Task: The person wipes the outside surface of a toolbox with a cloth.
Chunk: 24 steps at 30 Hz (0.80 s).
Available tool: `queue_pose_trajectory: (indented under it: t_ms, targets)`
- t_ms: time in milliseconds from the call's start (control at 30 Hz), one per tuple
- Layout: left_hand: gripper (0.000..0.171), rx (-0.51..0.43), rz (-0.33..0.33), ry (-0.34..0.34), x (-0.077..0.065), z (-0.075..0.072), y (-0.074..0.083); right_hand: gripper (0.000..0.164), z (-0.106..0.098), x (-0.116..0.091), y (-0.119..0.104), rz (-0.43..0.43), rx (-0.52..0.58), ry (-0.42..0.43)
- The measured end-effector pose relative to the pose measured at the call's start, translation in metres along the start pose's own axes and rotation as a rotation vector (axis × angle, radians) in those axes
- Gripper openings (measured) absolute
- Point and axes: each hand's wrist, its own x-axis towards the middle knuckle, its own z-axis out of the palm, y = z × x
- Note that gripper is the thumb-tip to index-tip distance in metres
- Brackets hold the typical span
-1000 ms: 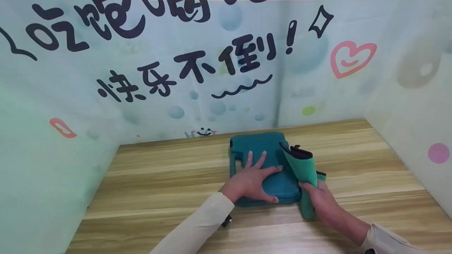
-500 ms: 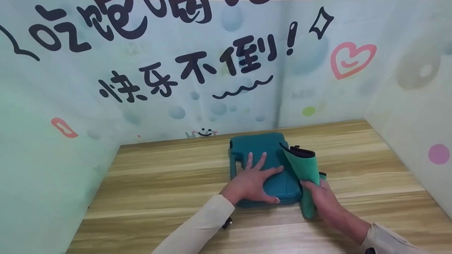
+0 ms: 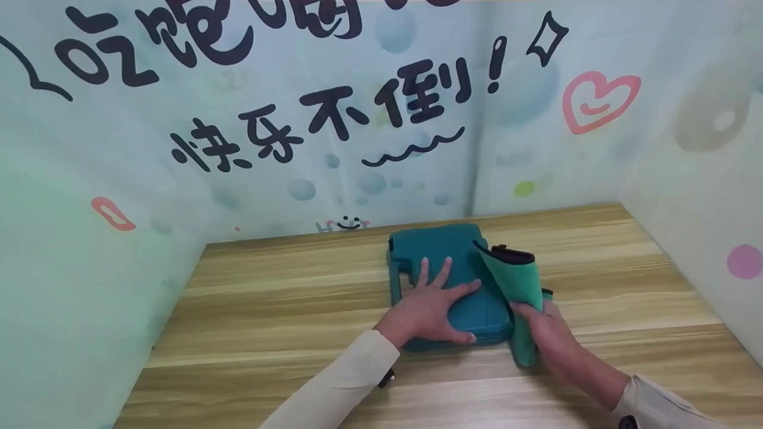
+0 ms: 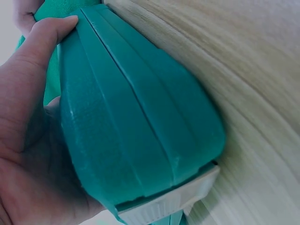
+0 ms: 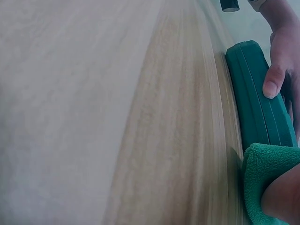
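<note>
On my feed I see the left hand (image 3: 424, 311) splayed across the teal case (image 3: 483, 313), the right hand (image 3: 555, 339) gripping a green cloth (image 3: 520, 286) alongside.

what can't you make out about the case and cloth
Head view: part of the teal case, under the left hand
Head view: right hand, fingers mostly behind the green cloth
Right wrist view: rest of cloth, cut by right edge
All views: inside of the case, which is closed

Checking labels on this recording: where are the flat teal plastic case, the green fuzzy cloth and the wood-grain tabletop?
Flat teal plastic case (image 3: 475, 312), head view: lower right of its face.
Green fuzzy cloth (image 3: 520, 286), head view: upper part.
Wood-grain tabletop (image 3: 286, 304), head view: left part.
</note>
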Motion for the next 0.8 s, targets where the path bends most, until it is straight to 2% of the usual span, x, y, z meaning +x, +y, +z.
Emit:
queue_pose_trajectory:
  t_ms: [233, 367, 500, 633, 700, 800]
  targets:
    - [0.092, 0.026, -0.041, 0.009, 0.000, 0.002, 0.005, 0.066, -0.008, 0.005, -0.004, -0.024, -0.039, -0.021]
    - [0.092, 0.013, -0.045, -0.029, -0.002, -0.002, 0.006, 0.071, -0.015, 0.010, -0.005, -0.021, -0.080, -0.004]
    - [0.094, -0.045, 0.000, -0.133, -0.005, -0.016, -0.001, 0.068, -0.021, 0.016, -0.008, -0.015, -0.070, 0.015]
    - [0.099, -0.055, 0.067, -0.233, -0.010, -0.030, -0.016, 0.059, -0.027, 0.021, -0.010, -0.048, -0.032, 0.028]
    - [0.098, -0.053, 0.092, -0.254, -0.014, -0.034, -0.020, 0.059, -0.029, 0.023, -0.011, -0.052, -0.029, 0.032]
    - [0.094, -0.066, 0.113, -0.250, -0.018, -0.034, -0.023, 0.062, -0.032, 0.026, -0.010, -0.039, -0.028, 0.028]
